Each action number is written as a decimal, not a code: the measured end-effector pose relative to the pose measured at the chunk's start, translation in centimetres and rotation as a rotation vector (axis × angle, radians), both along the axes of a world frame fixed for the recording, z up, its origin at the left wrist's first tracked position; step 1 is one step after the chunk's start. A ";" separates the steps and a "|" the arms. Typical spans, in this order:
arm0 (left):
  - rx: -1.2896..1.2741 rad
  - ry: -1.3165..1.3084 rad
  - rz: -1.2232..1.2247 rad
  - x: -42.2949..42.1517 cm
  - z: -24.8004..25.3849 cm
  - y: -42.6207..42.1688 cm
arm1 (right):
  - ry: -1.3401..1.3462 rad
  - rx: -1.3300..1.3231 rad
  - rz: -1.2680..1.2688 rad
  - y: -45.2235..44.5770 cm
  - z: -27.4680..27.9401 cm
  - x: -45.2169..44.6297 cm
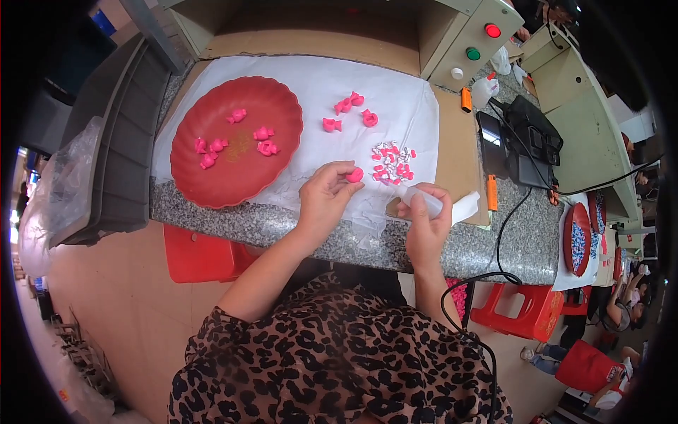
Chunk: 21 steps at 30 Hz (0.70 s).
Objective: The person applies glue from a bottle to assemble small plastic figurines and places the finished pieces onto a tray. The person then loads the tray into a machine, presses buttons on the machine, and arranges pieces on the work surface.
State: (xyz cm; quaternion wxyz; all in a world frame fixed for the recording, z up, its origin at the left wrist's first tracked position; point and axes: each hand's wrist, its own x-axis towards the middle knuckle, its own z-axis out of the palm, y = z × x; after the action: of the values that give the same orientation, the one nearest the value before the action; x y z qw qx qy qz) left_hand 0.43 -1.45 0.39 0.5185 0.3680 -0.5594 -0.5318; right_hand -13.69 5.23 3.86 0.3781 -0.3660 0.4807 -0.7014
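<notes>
Between the fingertips of my left hand [325, 192] is a small round pink piece [355, 174]. My right hand [429, 219] is wrapped round a translucent squeeze bottle [422, 203], whose thin nozzle tilts left toward the pink piece; whether they touch I cannot tell. Just beyond the nozzle lies a pile of tiny pink and white parts [393, 164]. Several pink figures [332, 125] stand farther back on the white sheet [318, 78]. On the left, a red scalloped plate [191, 177] holds several more pink figures [263, 133].
A grey plastic crate [106, 141] borders the left side. At right are orange lighters [491, 192], a dark phone [492, 138], a black bag [533, 127] and a black cable [503, 240]. A control panel with buttons [472, 53] stands behind. Other people sit far right.
</notes>
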 end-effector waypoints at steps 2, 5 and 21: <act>-0.011 0.008 0.032 -0.1 -0.3 0.0 | 0.107 0.009 0.016 0.4 -0.3 0.1; -0.002 -0.017 0.026 0.0 -0.3 0.0 | 0.439 -0.107 0.009 0.4 -1.8 -0.1; -0.036 -0.047 0.023 -0.1 -0.3 0.0 | 0.538 -0.110 -0.039 0.0 -2.4 0.0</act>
State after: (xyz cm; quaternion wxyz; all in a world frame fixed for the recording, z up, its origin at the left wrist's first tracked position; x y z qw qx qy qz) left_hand 0.34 -1.43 0.10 0.5179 0.3774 -0.5764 -0.5070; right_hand -13.66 5.22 1.50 0.2028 -0.5498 0.5319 -0.6113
